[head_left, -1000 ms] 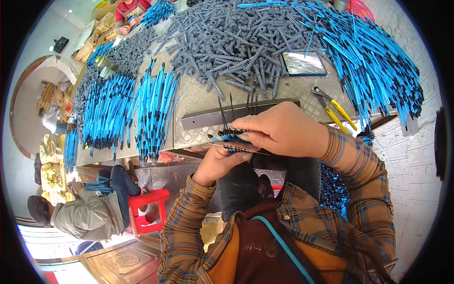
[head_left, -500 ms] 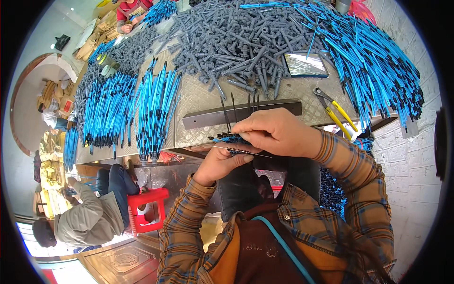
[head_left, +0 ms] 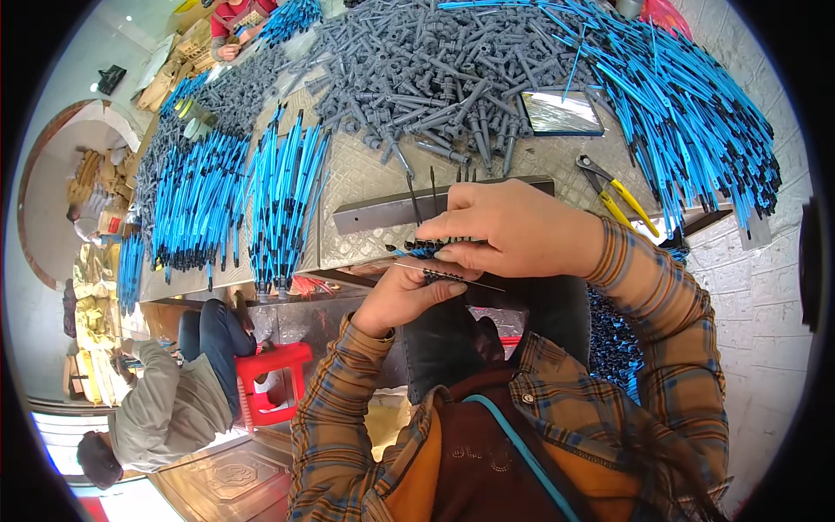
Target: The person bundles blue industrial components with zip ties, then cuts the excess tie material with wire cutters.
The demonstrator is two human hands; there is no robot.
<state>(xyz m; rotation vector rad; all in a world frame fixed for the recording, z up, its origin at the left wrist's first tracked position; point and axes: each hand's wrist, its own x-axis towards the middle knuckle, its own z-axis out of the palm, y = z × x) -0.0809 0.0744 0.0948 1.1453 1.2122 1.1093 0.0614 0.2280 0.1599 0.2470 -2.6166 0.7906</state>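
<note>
Before the table's near edge, my left hand [head_left: 391, 300] is closed round a bundle of thin blue sticks with black tips [head_left: 421, 250], seen mostly end-on. A thin needle-like rod [head_left: 484, 285] juts out by its thumb. My right hand [head_left: 522, 228] is over the bundle, thumb and fingers bent together at the black tips; what lies between them is too small to tell. Just beyond the hands, a dark metal bar [head_left: 370, 214] lies along the table edge, with several thin dark pins [head_left: 433, 184] standing up at it. My right hand hides part of the bar.
Grey plastic parts [head_left: 435, 78] are heaped across the table [head_left: 355, 157]. Blue black-tipped sticks [head_left: 687, 113] pile up at right; more bundles [head_left: 196, 204] lie at left. Yellow-handled pliers [head_left: 619, 193] and a shiny flat block [head_left: 561, 115] lie right. A person [head_left: 174, 391] sits left by a red stool [head_left: 274, 378].
My right hand has shifted slightly up and away, its fingers still at the bundle's tips. My left hand keeps its hold. The seated person at left has moved their head.
</note>
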